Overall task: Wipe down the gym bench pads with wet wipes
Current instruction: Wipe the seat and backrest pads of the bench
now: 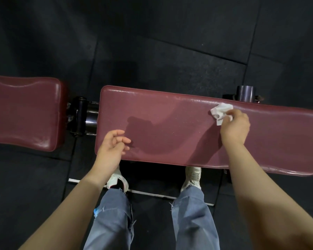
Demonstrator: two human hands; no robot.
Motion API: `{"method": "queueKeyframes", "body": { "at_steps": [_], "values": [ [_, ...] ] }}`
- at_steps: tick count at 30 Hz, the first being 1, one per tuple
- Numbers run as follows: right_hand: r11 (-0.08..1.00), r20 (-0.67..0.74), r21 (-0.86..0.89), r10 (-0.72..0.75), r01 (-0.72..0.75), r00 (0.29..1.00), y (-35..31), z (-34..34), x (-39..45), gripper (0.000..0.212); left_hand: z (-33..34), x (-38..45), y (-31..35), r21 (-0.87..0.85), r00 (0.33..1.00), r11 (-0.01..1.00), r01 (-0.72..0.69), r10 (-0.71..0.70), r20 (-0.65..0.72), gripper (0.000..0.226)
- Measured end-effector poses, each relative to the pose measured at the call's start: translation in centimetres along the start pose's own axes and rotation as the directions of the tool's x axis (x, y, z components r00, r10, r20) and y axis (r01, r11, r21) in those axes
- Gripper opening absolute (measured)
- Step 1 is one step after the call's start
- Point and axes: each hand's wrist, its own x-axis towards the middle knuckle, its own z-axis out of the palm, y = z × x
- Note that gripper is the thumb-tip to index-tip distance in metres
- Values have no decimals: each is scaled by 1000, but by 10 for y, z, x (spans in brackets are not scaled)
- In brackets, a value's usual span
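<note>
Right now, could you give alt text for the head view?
The right hand presses a crumpled white wet wipe onto the long maroon bench pad, near its far edge. The left hand hovers open over the near edge; a second pad lies left.

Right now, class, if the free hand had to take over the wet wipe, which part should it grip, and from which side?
Grip the loose white corner of the wet wipe that sticks out to the left of the right hand. Come from the left, low over the long pad: that side is uncovered, while the right hand's fingers hold its right part. The left hand is open and empty.
</note>
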Motion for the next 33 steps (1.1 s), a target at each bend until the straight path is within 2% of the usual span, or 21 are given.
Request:
{"method": "queueKeyframes", "body": {
  "at_steps": [3,7,9,11,12,14,15,16,17,18,19,20,22,23,25,26,28,30,31,33],
  "values": [
    [997,-43,46,71,-69,997,-12,4,6,27,-11,2,1,-29,1000,1000,4,-4,-22,38],
    [991,-51,119,65,-59,997,-59,30,-6,27,-29,8,-1,-49,999,999,8,-10,-40,38],
    [991,-36,130,15,-10,999,-99,56,-21,30,-40,11,0,-49,999,999,16,-18,-45,38],
    [977,25,153,-151,146,988,-152,89,-53,27,-51,15,1,-56,998,998,22,-26,-64,37],
    [944,75,180,-295,278,953,-181,106,-73,25,-56,17,2,-62,997,998,21,-25,-77,37],
    [837,273,224,-546,500,792,-228,141,-116,28,-65,22,4,-73,995,997,17,-24,-101,37],
    [793,403,218,-604,569,688,-245,152,-136,27,-70,25,5,-72,993,997,15,-23,-113,38],
    [739,475,206,-648,641,595,-252,166,-145,25,-74,27,5,-68,992,998,10,-19,-123,38],
    [697,500,202,-677,688,540,-254,171,-147,24,-78,30,5,-66,991,998,4,-13,-131,37],
    [671,497,206,-699,712,515,-251,170,-143,23,-80,31,5,-68,991,998,0,-9,-132,37],
    [671,466,222,-711,708,527,-242,164,-131,21,-83,32,4,-73,992,997,0,-9,-129,37],
    [692,427,228,-703,685,568,-229,154,-115,19,-84,33,4,-76,992,997,0,-10,-124,37],
    [788,358,180,-610,589,706,-190,119,-78,19,-84,32,5,-76,994,997,9,-18,-112,38],
    [835,280,183,-550,519,786,-164,99,-59,20,-83,31,5,-78,994,997,13,-22,-107,38],
    [943,112,168,-307,286,945,-105,58,-30,22,-78,30,5,-90,994,996,12,-21,-104,39],
    [985,53,125,-123,116,991,-75,41,-21,21,-75,30,5,-98,994,995,7,-17,-105,40],
    [985,-86,61,164,-159,983,-36,19,-15,26,-67,29,4,-105,994,994,-11,-2,-113,41],
    [965,-104,110,250,-239,963,-42,31,-23,24,-60,26,2,-89,992,996,-22,11,-124,41],
    [973,-91,110,211,-200,973,-62,44,-33,21,-58,25,0,-64,992,998,-19,10,-127,41],
    [987,-37,157,-26,32,999,-115,80,-65,23,-57,23,-7,22,991,1000,-1,3,-132,42]
  ]
}}
